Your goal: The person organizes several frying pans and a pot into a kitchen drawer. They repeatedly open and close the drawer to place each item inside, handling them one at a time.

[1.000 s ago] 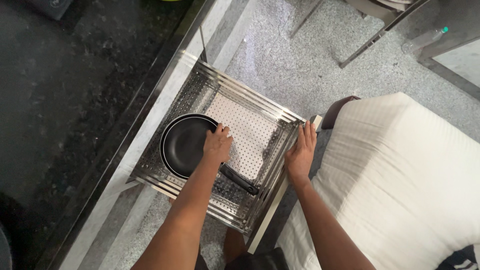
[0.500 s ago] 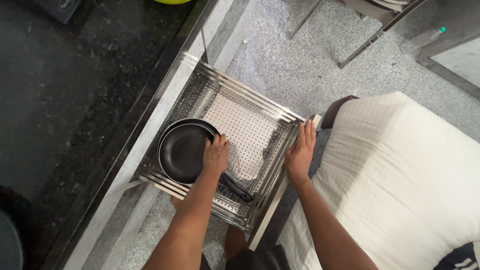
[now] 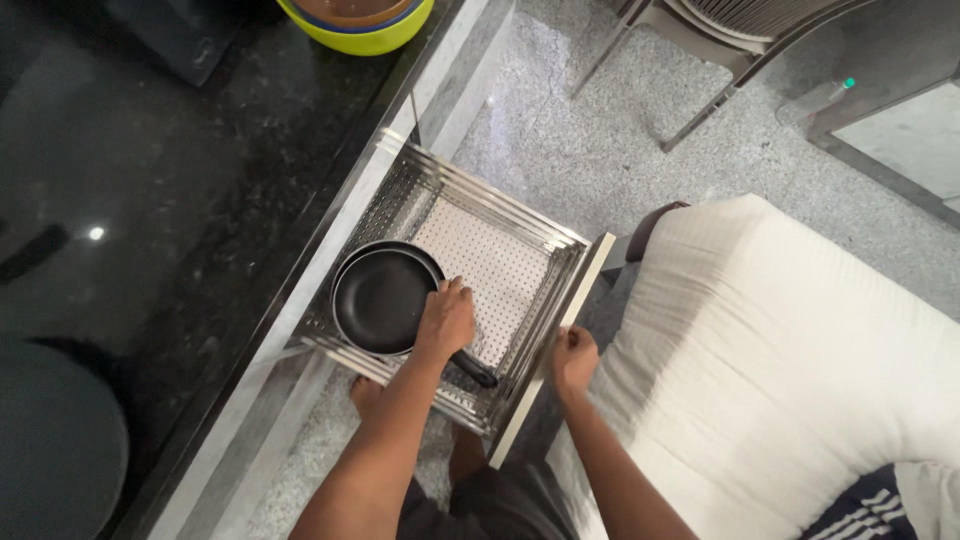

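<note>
One view only, head cam looking straight down. Two bare hands in frame, both over a pulled-out wire drawer basket (image 3: 520,225) w/ perforated steel floor, sitting centre frame under the edge of a black granite countertop (image 3: 180,200). Left hand (image 3: 446,320) rests on the basket's contents at the join of pan bowl and handle, fingers curled down over it; looks like a loose grasp, but can't tell if it's actually closed around the handle or just pressing on top. Black non-stick frying pan (image 3: 380,300) lies flat in the basket's 9 o'clock half, touching the basket floor, rim near the counter-side wall; its black handle (image 3: 478,372) sticks out toward 5 o'clock from under the left hand, ending near the front rail. Right hand (image 3: 573,358) sits at 3 o'clock of the left, well apart from the pan, fingers curled shut over the pale drawer front panel (image 3: 560,340) edge, gripping it. At 12 o'clock on the counter: yellow-green bowl (image 3: 360,22), partly cut by frame top. Grey speckled floor (image 3: 600,150) beyond the drawer; chair legs (image 3: 640,60) at 1 o'clock. White ribbed fabric (image 3: 800,360) fills the 3–4 o'clock area, just beside the right forearm. A bare foot (image 3: 365,392) shows under the basket at 7 o'clock.
</note>
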